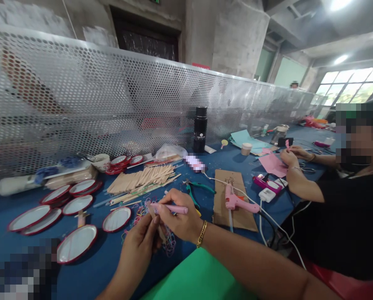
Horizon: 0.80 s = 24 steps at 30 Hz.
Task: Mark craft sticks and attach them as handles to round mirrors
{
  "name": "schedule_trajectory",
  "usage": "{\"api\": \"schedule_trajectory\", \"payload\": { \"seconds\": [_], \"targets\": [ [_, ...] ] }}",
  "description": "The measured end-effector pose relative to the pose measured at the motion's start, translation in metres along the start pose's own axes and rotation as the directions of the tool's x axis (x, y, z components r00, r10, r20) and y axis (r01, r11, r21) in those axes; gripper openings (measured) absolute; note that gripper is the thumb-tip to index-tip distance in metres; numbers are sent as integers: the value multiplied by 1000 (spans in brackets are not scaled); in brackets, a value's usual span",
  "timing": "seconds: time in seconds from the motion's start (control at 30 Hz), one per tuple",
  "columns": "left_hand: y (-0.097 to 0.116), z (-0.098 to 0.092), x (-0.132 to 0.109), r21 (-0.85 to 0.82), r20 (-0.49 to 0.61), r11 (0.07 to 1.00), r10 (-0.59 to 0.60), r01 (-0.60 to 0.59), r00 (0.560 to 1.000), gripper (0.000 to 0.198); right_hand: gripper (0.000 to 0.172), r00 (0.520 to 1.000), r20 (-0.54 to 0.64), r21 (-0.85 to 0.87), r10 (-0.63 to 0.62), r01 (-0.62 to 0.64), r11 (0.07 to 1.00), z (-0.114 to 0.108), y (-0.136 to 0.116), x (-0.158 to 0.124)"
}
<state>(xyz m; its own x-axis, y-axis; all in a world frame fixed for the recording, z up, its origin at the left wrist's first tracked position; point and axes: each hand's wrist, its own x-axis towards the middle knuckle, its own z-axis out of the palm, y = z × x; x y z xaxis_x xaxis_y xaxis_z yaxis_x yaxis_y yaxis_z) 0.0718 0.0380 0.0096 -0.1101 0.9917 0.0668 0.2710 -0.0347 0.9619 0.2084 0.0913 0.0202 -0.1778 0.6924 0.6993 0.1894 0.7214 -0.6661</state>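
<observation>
My left hand (141,241) is closed around a flat wooden craft stick (150,209), its upper end showing above the thumb. Between the fingers of my right hand (183,216) is a pink marker pen (178,209), its tip close to the stick; I cannot tell whether they touch. A tangle of coloured rubber bands (170,246) lies under and around both hands. Beyond them is a pile of craft sticks (139,179). Several red-rimmed oval pieces (117,219) lie to the left. Green-handled pliers (191,189) rest just past my right hand.
A pink glue gun (238,203) lies on cardboard (219,221), with white cables running right. A black bottle (200,131) stands by the perforated metal partition (136,96). At right, a co-worker's hands (291,156) hold pink material. Green sheet (199,277) lies nearest me.
</observation>
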Motion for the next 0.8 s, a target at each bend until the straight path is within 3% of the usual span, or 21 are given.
{"api": "schedule_trajectory", "payload": {
  "seconds": [0.8],
  "targets": [
    [-1,-1,0,22,12,1000,0,0,1000,57,14,1000,-25,12,2,-2,1000,0,-1,0]
  ]
}}
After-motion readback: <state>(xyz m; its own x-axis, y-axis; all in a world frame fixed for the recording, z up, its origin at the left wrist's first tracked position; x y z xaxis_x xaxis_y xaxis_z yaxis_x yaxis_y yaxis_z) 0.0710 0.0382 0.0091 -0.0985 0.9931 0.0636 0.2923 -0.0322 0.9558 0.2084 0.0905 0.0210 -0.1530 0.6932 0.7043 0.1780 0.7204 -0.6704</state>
